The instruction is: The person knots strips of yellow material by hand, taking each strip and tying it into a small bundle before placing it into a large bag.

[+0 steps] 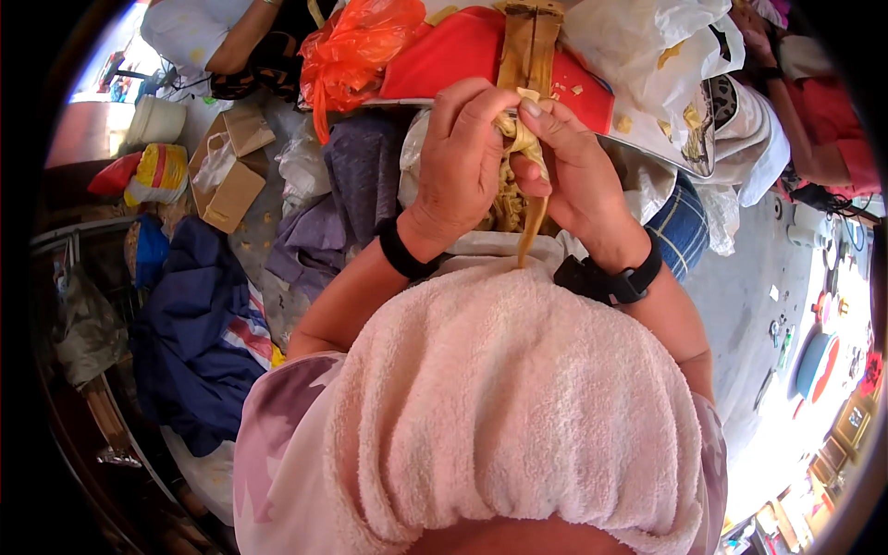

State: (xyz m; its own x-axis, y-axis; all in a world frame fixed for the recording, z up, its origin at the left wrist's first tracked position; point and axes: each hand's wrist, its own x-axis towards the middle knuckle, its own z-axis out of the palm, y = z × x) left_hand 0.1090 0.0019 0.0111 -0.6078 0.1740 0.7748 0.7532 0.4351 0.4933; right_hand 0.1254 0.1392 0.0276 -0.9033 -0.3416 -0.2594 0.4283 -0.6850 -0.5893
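While both hands work the tan, fibrous dried leaf strip (524, 139), I judge the step best done by keeping the strip taut and feeding it in short lengths. My left hand (458, 157) is curled shut on the strip's upper end, thumb pressing at 2 o'clock. My right hand (573, 180) pinches the same strip, forefinger tip on top. The strip sits between both grips, its loose tail hanging toward 6 o'clock over the pink terry towel (518, 407).

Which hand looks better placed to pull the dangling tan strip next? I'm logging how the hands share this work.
Probably the right hand: the tan strip hangs along it from its fingertips, while the left hand grips the bundle.
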